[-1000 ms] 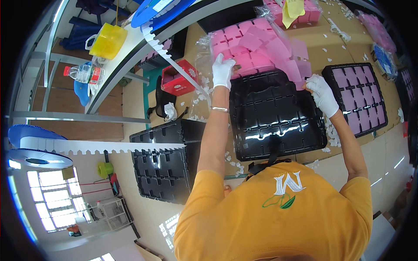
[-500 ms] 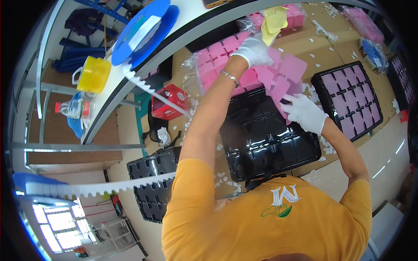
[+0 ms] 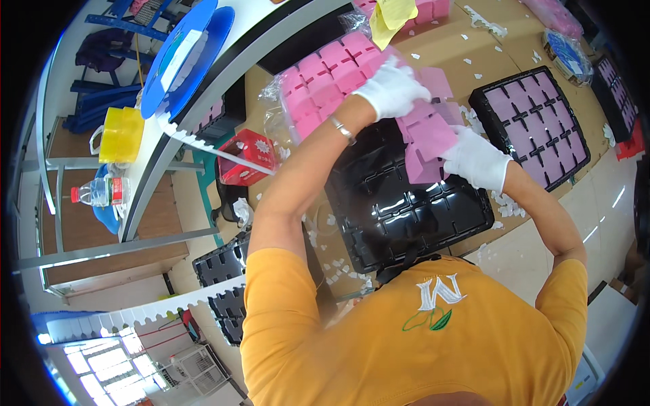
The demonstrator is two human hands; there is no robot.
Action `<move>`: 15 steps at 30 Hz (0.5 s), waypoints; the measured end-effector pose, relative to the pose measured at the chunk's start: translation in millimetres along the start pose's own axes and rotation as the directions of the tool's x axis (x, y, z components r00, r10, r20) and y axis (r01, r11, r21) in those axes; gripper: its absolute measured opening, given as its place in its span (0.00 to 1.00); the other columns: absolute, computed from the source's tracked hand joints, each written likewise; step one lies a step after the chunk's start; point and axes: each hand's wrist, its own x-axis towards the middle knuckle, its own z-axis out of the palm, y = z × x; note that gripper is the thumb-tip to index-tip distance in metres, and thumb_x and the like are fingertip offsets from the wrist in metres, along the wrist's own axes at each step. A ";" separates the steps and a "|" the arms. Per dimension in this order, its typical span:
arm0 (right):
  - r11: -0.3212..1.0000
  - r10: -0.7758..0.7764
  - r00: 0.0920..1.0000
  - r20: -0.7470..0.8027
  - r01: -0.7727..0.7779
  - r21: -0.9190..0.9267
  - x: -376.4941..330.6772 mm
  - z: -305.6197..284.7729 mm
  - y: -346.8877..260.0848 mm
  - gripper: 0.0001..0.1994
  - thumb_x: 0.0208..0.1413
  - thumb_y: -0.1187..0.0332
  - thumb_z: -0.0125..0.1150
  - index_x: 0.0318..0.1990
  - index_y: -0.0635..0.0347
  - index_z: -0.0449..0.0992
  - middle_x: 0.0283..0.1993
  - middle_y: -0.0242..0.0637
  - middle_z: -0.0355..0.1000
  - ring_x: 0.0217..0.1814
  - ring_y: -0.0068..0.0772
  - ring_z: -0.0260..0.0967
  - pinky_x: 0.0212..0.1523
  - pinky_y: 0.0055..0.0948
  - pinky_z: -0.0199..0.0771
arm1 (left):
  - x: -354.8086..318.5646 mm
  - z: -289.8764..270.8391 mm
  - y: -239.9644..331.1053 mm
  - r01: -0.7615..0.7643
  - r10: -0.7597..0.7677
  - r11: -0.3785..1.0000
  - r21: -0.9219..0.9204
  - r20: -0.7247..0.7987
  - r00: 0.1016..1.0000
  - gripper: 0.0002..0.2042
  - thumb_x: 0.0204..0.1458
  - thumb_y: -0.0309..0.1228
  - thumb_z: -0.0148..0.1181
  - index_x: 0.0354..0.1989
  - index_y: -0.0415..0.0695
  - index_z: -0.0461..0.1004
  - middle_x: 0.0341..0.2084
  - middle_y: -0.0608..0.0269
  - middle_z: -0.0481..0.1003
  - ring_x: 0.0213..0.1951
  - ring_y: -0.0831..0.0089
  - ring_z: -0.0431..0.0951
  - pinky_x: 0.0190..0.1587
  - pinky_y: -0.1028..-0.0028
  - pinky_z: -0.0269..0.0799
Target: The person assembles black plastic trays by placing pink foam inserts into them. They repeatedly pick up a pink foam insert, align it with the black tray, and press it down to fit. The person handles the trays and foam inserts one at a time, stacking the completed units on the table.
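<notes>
Both my hands wear white gloves. My left hand (image 3: 394,91) is closed, its fingertips at the upper edge of a loose cluster of pink foam pieces (image 3: 432,137). My right hand (image 3: 476,160) grips the same cluster from its right side; the fingertips are partly hidden behind the foam. Below the cluster lies a glossy black plastic tray (image 3: 413,220) with moulded compartments, its far part covered by foam and my left arm. Just beyond my left wrist sits a large scored block of pink foam (image 3: 325,76) in clear plastic wrap.
A black tray filled with pink foam (image 3: 531,128) lies to the right. White scraps (image 3: 511,205) litter the cardboard-covered table. Yellow paper (image 3: 391,20) stands at the back. A red box (image 3: 247,157) is at left, near a metal shelf holding a blue reel (image 3: 186,57) and yellow jug (image 3: 122,134).
The view has shifted, so the surroundings sit slightly farther left and up. My left hand has come nearer the foam cluster, and the pieces have drawn closer together over the tray.
</notes>
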 end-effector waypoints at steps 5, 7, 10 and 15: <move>0.995 -0.051 0.996 -0.069 0.045 -0.083 -10.6 11.9 7.6 0.19 0.45 0.72 0.56 0.48 0.57 0.72 0.52 0.44 0.68 0.52 0.50 0.63 0.57 0.39 0.62 | -51.6 26.6 9.6 0.155 -0.220 0.967 -0.201 -0.362 0.906 0.20 0.44 0.27 0.55 0.49 0.50 0.73 0.45 0.58 0.74 0.50 0.61 0.72 0.57 0.55 0.61; 0.973 -0.058 0.997 -0.056 0.044 -0.224 -8.9 11.1 4.9 0.19 0.43 0.73 0.57 0.47 0.60 0.73 0.52 0.46 0.68 0.54 0.49 0.63 0.57 0.39 0.61 | -55.8 23.2 22.2 0.087 -0.170 0.979 -0.184 -0.499 0.850 0.24 0.43 0.23 0.54 0.53 0.47 0.69 0.49 0.57 0.72 0.54 0.57 0.69 0.56 0.55 0.62; 0.905 0.016 0.994 0.106 0.031 -0.424 -13.8 7.5 0.5 0.18 0.39 0.75 0.59 0.43 0.66 0.74 0.50 0.50 0.68 0.55 0.48 0.64 0.57 0.39 0.61 | -43.4 -17.6 69.8 -0.026 -0.002 0.998 -0.050 -0.484 0.875 0.27 0.42 0.23 0.54 0.56 0.50 0.66 0.49 0.59 0.72 0.58 0.55 0.66 0.58 0.51 0.60; 0.913 0.201 0.922 0.331 -0.054 -0.405 -2.3 6.5 -8.3 0.15 0.36 0.76 0.59 0.37 0.70 0.75 0.44 0.53 0.71 0.50 0.49 0.68 0.53 0.39 0.65 | -29.2 0.1 92.3 -0.142 0.192 0.979 0.148 -0.408 0.893 0.27 0.44 0.25 0.55 0.58 0.53 0.64 0.46 0.63 0.73 0.59 0.57 0.64 0.61 0.46 0.56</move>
